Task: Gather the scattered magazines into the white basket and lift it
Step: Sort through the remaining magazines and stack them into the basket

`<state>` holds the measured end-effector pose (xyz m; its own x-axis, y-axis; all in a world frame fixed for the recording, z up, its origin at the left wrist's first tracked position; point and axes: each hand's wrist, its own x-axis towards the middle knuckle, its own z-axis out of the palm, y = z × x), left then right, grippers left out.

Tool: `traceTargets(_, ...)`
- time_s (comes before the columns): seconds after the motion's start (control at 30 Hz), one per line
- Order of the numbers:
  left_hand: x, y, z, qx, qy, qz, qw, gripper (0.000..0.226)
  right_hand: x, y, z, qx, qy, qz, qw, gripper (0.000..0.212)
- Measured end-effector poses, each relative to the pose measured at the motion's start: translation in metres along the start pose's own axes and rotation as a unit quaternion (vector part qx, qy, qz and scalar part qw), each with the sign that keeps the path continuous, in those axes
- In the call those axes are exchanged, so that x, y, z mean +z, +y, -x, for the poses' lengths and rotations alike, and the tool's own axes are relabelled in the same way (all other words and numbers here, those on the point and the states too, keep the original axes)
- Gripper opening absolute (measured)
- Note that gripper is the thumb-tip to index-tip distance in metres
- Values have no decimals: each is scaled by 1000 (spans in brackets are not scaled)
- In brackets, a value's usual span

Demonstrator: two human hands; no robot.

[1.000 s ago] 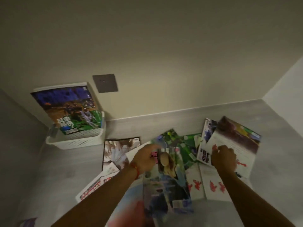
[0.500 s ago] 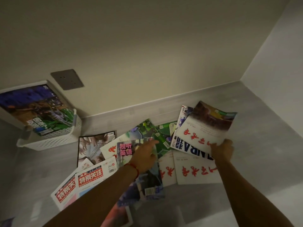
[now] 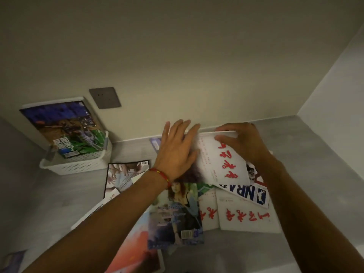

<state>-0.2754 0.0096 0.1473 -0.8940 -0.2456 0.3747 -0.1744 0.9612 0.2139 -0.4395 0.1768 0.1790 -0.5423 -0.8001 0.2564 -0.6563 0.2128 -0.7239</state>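
Far left, the white basket (image 3: 78, 164) holds one magazine (image 3: 63, 127) propped upright. Left hand (image 3: 175, 152) flat, fingers straight, on a white magazine (image 3: 220, 164); right hand (image 3: 242, 142) seemingly grips its far edge. Mid-gathering: next, carry it to the basket.

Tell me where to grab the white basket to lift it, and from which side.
Grip the white basket by its out-turned rim at the two short ends, one hand each, coming from above. The rim flares outward, giving fingers a lip to hook under. A tall magazine leans inside against the wall, so probably keep the basket level.
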Motion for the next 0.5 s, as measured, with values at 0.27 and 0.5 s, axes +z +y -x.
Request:
traceTargets(0.27,-45,-100,78,-181,53,284,940,21,84,-52,-49,24,-3,-94,995,41)
traceTargets(0.5,-103,-192,143,-327,156,422,831,24,219,-72,-55,243,-112,-299,916,23)
